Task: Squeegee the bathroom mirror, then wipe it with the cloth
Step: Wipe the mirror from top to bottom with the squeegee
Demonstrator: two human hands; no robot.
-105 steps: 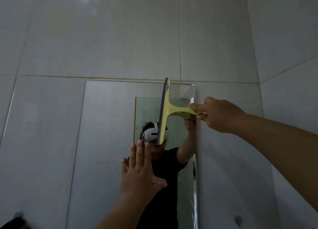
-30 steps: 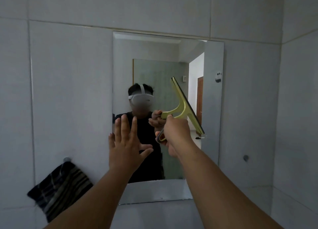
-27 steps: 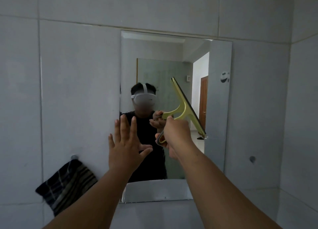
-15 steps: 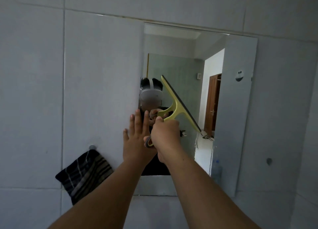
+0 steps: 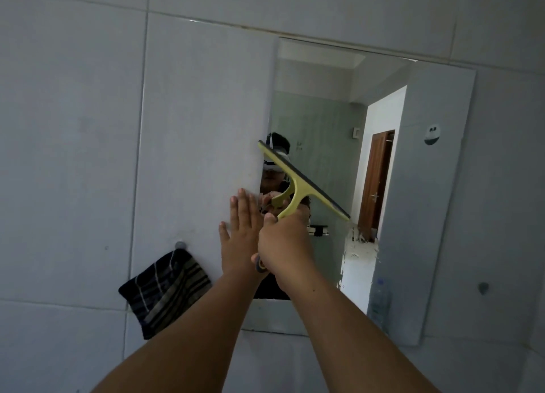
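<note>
The frameless mirror (image 5: 418, 186) hangs on the grey tiled wall and fills the right of the view. My right hand (image 5: 284, 239) grips the handle of a yellow squeegee (image 5: 303, 183), whose dark rubber blade slants from upper left to lower right in front of the mirror's left half. My left hand (image 5: 240, 233) is flat and open, fingers up, at the mirror's left edge just beside my right hand. A dark striped cloth (image 5: 165, 289) hangs from a wall hook (image 5: 180, 244) to the left of the mirror, below both hands.
Grey wall tiles (image 5: 73, 156) surround the mirror. A small round fitting (image 5: 483, 288) sits on the wall right of the mirror. The mirror reflects a person, a wooden door and a plastic bottle. White residue marks the glass near the blade's lower end.
The view has swung left and closer, so the mirror sits further right. My right hand brought the squeegee from the mirror's upper right edge down to its left half, close to my left hand.
</note>
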